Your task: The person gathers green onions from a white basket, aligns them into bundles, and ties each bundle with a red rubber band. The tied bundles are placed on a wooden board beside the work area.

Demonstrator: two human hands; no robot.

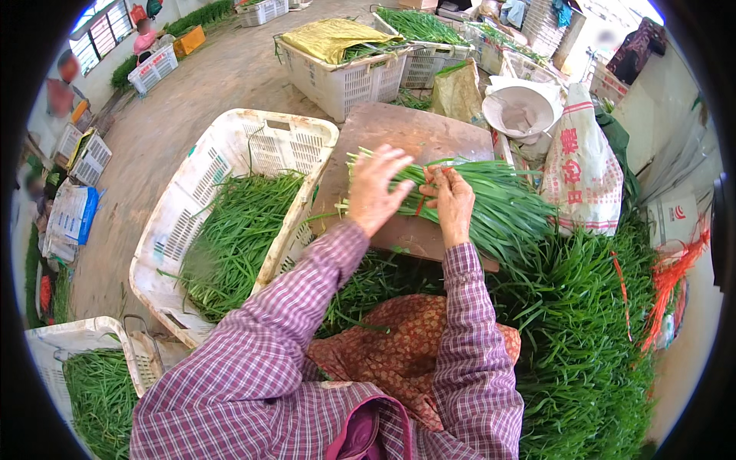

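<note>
A bundle of long green garlic chives (500, 198) lies across a brown wooden board (414, 126), its pale stem ends to the left and its leaves spreading right. A red tie (421, 206) passes around the bundle near its middle. My right hand (456, 202) pinches the tie on top of the bundle between thumb and fingers. Over the stem ends is my left hand (376, 190), its fingers apart and nothing seen in them. Whether its palm touches the stems cannot be made out.
Left of the board stands a white plastic crate (146, 264) holding loose green leaves. A large heap of chives (581, 333) is at my right, with red ties (661, 287) hanging beside it. A printed woven sack (581, 167) and a pale round basin (520, 112) stand beyond.
</note>
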